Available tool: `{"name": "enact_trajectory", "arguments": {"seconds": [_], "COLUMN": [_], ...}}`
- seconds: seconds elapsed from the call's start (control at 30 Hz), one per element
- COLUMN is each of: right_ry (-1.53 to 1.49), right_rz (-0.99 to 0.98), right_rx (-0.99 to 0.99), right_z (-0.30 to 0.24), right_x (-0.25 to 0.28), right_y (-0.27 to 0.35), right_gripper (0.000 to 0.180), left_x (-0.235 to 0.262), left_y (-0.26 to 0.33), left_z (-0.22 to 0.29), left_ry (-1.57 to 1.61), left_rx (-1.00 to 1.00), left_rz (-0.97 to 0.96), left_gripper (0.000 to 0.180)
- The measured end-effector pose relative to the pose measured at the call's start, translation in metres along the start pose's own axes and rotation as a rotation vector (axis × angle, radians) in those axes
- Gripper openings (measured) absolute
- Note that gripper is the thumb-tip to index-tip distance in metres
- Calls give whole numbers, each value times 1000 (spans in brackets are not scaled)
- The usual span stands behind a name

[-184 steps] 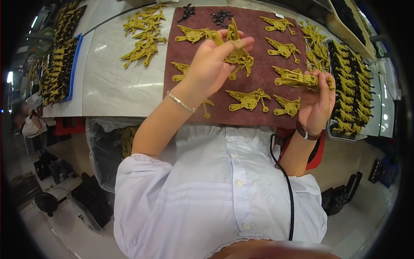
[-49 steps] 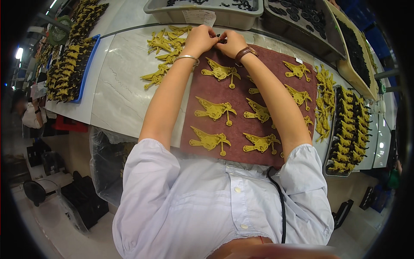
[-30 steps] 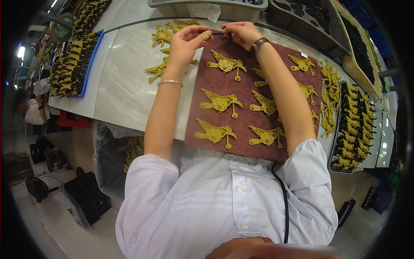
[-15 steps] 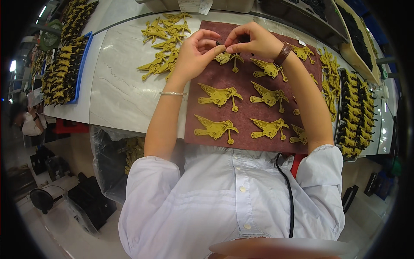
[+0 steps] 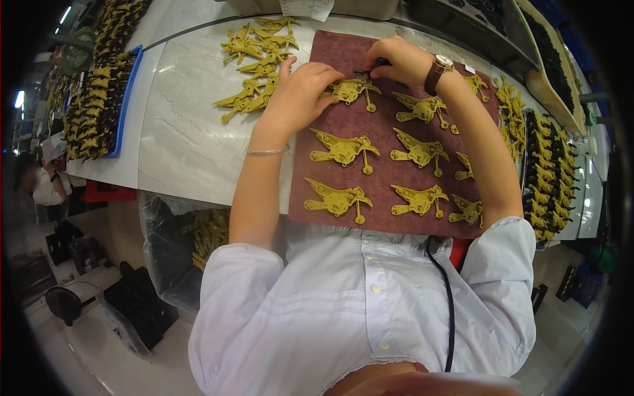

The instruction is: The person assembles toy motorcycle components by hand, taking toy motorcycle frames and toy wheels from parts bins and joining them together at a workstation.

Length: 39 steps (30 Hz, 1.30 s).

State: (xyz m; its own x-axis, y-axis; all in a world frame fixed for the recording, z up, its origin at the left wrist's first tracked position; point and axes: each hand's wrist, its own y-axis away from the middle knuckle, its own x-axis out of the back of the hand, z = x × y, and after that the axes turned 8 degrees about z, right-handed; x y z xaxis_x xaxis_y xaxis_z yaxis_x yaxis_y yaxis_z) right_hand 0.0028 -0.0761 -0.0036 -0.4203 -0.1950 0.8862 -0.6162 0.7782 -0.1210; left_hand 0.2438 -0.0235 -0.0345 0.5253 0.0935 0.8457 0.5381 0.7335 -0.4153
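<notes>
My left hand [image 5: 300, 98] pinches the left end of a yellow bird-shaped plastic part [image 5: 352, 91], thumb below and fingers above. That part lies in the far left of a dark red mat [image 5: 386, 188]. Over its upper edge, the bent fingers of my right hand [image 5: 404, 61] close on a small black piece [image 5: 362, 71]; its exact shape is partly hidden by the fingers. Several like yellow parts [image 5: 345, 149] are laid out in rows on the mat, each with a short arm ending in a round knob. My right forearm covers some of them.
Loose yellow parts [image 5: 261, 59] lie in a pile left of the mat, and more [image 5: 510, 109] lie to its right. A tray of yellow and black pieces [image 5: 551, 175] stands at the right, a blue tray [image 5: 125, 109] at the left. Bins [image 5: 462, 33] line the back.
My hands were together above the far left part, fingertips meeting. Now they are apart: the left has come down onto the part's left end, and the right holds the black piece at its upper edge.
</notes>
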Motion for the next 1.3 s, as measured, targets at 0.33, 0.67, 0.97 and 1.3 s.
{"name": "enact_trajectory", "arguments": {"seconds": [0.33,0.67,0.97,1.3], "right_ry": [-17,34,38,-169], "right_rz": [-92,-161,-138,36], "right_rx": [2,65,43,-117], "right_z": [-4,-1,-3,2], "right_x": [-1,-4,-5,2], "right_y": [-16,-27,-15,-3], "right_gripper": [14,11,15,17], "left_x": [-4,-1,-3,0], "left_y": [-1,-4,-2,-5], "left_z": [-4,2,6,13], "left_ry": [78,163,-57,-132], "left_rx": [-55,-17,33,48], "left_rz": [47,44,-150,-193], "left_gripper": [36,43,46,51]}}
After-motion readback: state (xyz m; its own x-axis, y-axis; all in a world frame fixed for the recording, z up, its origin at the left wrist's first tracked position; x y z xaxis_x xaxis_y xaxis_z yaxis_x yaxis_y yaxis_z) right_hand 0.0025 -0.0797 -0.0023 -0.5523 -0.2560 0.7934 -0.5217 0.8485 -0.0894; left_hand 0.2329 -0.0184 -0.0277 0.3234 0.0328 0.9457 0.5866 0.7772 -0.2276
